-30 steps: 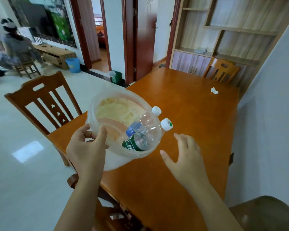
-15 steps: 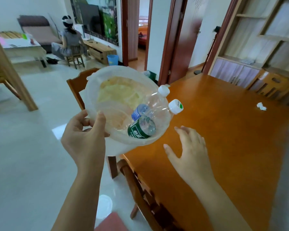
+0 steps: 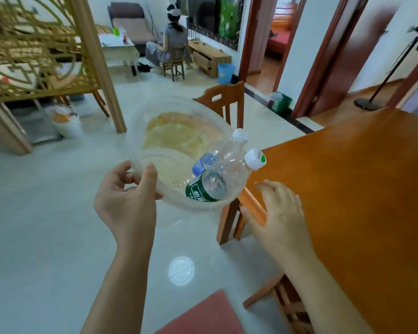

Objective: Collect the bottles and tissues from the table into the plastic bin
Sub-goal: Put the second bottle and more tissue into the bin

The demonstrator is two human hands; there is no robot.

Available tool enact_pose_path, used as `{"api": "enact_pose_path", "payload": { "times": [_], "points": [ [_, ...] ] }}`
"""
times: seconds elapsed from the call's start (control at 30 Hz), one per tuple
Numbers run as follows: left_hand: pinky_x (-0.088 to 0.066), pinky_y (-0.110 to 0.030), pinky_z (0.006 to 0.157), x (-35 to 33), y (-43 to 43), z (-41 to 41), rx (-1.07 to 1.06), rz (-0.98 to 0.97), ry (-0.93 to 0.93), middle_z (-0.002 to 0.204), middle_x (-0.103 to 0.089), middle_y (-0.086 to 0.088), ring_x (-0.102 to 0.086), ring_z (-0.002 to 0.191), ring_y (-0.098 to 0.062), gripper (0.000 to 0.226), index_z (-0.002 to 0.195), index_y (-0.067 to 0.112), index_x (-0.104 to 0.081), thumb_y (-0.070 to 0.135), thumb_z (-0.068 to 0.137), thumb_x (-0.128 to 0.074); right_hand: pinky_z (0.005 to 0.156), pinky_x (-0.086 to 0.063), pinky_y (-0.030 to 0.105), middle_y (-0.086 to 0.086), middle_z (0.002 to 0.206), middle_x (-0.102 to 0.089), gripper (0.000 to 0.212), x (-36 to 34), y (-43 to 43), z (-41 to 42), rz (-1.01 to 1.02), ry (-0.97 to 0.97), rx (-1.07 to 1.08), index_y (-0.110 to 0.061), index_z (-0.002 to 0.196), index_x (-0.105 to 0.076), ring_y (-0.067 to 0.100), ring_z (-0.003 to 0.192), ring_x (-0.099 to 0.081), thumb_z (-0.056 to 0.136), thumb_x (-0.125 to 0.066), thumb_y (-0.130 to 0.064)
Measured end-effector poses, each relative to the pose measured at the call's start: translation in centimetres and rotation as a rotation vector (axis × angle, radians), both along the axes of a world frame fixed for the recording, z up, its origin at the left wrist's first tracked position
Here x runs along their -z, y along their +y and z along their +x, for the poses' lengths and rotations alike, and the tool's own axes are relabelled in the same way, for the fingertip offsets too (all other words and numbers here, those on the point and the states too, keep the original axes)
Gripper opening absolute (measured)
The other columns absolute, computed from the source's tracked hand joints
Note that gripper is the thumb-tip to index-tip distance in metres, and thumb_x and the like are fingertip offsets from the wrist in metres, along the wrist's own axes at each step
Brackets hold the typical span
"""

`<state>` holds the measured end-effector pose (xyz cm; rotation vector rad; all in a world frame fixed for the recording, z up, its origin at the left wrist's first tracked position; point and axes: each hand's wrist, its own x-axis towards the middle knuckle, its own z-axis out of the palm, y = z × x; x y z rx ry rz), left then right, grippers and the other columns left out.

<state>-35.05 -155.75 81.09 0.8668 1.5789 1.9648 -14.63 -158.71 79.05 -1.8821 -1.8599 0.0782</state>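
Observation:
My left hand (image 3: 128, 201) grips the rim of a clear round plastic bin (image 3: 155, 131) held in the air off the table's left edge, tilted toward me. Inside lie two empty plastic bottles with white caps: one with a green label (image 3: 204, 190) and one with a blue label (image 3: 204, 162); their necks stick out over the rim. My right hand (image 3: 278, 213) hovers with relaxed, spread fingers over the corner of the orange wooden table (image 3: 348, 189), holding nothing. No tissue shows in this view.
A wooden chair (image 3: 223, 100) stands beyond the bin, and a red chair seat (image 3: 203, 317) sits below me. A person sits on a small chair (image 3: 174, 44) far back by a blue waste bin (image 3: 225, 73). A lattice screen (image 3: 41, 51) stands at left.
The view has swung left, away from the table. The bin with the bottles now hangs over the floor beside the table corner. The tissue on the far tabletop has left the frame.

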Motion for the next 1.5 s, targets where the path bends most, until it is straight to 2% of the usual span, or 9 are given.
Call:
{"api": "enact_pose_path", "payload": {
  "times": [0.1, 0.2, 0.37, 0.47, 0.6, 0.83, 1.13, 1.33, 1.5],
  "points": [
    [-0.054, -0.030, 0.054, 1.7, 0.5, -3.9, -0.052, -0.051, 0.019, 0.065, -0.052, 0.007, -0.057, 0.043, -0.009, 0.033, 0.104, 0.011, -0.064, 0.025, 0.075, -0.072, 0.108, -0.018, 0.051, 0.007, 0.131, -0.047, 0.048, 1.5, 1.8, -3.8, -0.041, -0.018, -0.077, -0.020, 0.123, -0.044, 0.026, 0.128, -0.034, 0.082, -0.052, -0.044],
    [-0.053, -0.026, 0.050, 3.6, 1.1, -7.2, -0.114, -0.102, 0.019, 0.063, -0.052, 0.013, -0.058, 0.043, -0.008, 0.026, 0.099, 0.019, -0.062, 0.023, 0.076, -0.072, 0.107, -0.013, 0.044, 0.005, 0.131, -0.047, 0.049, 2.7, 3.7, -7.0, -0.067, -0.013, -0.142, -0.021, 0.123, -0.044, 0.024, 0.127, -0.034, 0.082, -0.053, -0.045],
    [-0.049, -0.016, 0.047, 6.7, 3.5, -11.1, -0.202, -0.176, 0.002, 0.053, -0.052, 0.025, -0.059, 0.044, -0.005, 0.022, 0.088, 0.035, -0.056, 0.025, 0.076, -0.071, 0.102, -0.030, 0.045, 0.005, 0.128, -0.051, 0.050, 5.1, 7.7, -11.2, -0.082, -0.008, -0.206, -0.020, 0.124, -0.046, 0.022, 0.121, -0.038, 0.082, -0.054, -0.045],
    [-0.052, -0.020, 0.050, 8.3, 5.9, -13.0, -0.249, -0.229, -0.003, 0.053, -0.053, 0.022, -0.059, 0.046, -0.007, 0.022, 0.086, 0.036, -0.055, 0.026, 0.074, -0.071, 0.101, -0.032, 0.047, 0.010, 0.128, -0.051, 0.051, 6.9, 11.1, -13.3, -0.134, -0.011, -0.258, -0.016, 0.124, -0.047, 0.027, 0.121, -0.041, 0.081, -0.056, -0.043],
    [-0.058, -0.033, 0.059, 9.6, 10.5, -15.3, -0.285, -0.295, 0.005, 0.053, -0.053, 0.018, -0.060, 0.042, -0.005, 0.022, 0.085, 0.036, -0.055, 0.027, 0.074, -0.072, 0.096, -0.037, 0.050, 0.012, 0.127, -0.053, 0.050, 8.6, 16.9, -15.5, -0.136, 0.043, -0.278, -0.017, 0.123, -0.046, 0.030, 0.118, -0.045, 0.080, -0.059, -0.040],
    [-0.056, -0.049, 0.075, 9.2, 20.7, -18.2, -0.287, -0.361, 0.044, 0.053, -0.053, 0.021, -0.061, 0.042, -0.004, 0.022, 0.085, 0.038, -0.054, 0.029, 0.075, -0.071, 0.094, -0.040, 0.051, 0.013, 0.124, -0.054, 0.047, 8.0, 28.1, -18.3, -0.110, 0.078, -0.309, -0.014, 0.120, -0.049, 0.031, 0.115, -0.046, 0.080, -0.061, -0.036],
    [-0.055, -0.052, 0.078, 9.0, 32.3, -21.2, -0.281, -0.359, 0.010, 0.055, -0.052, 0.014, -0.060, 0.042, -0.007, 0.023, 0.086, 0.035, -0.055, 0.036, 0.068, -0.070, 0.103, -0.033, 0.053, 0.010, 0.132, -0.049, 0.048, 7.1, 39.5, -21.0, -0.152, 0.113, -0.300, -0.017, 0.124, -0.047, 0.027, 0.123, -0.040, 0.082, -0.058, -0.038],
    [-0.055, -0.053, 0.077, 9.7, 41.7, -24.3, -0.206, -0.357, -0.027, 0.049, -0.053, 0.015, -0.059, 0.044, -0.011, 0.026, 0.087, 0.030, -0.056, 0.036, 0.065, -0.067, 0.099, -0.036, 0.057, 0.018, 0.123, -0.054, 0.045, 7.6, 47.8, -24.0, -0.124, 0.113, -0.271, -0.010, 0.120, -0.051, 0.034, 0.117, -0.046, 0.080, -0.062, -0.029],
    [-0.056, -0.051, 0.077, 9.8, 52.2, -28.0, -0.115, -0.335, -0.033, 0.047, -0.053, 0.014, -0.055, 0.039, -0.003, 0.022, 0.091, 0.024, -0.057, 0.026, 0.072, -0.069, 0.099, -0.035, 0.055, 0.019, 0.124, -0.053, 0.045, 7.4, 56.4, -27.4, -0.143, 0.064, -0.187, -0.007, 0.120, -0.051, 0.035, 0.118, -0.044, 0.081, -0.061, -0.028]
  ]
}}
